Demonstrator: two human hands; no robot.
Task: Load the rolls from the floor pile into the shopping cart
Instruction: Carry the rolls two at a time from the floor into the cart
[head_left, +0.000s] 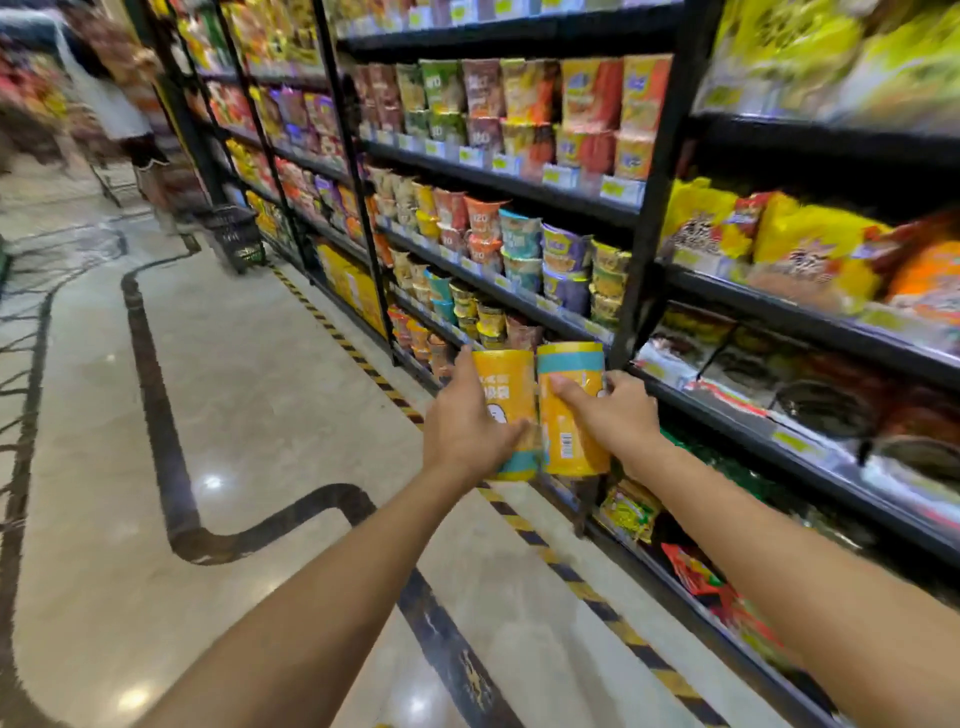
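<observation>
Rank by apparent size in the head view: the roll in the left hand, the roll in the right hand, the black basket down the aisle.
Largest: left-hand roll and right-hand roll, too alike to rank.
Smallest: black basket, though it stands far down the aisle, so nearness flatters the rolls.

Glossy marble floor, black basket on it (far end), black shelves holding noodle cups, snack bags
</observation>
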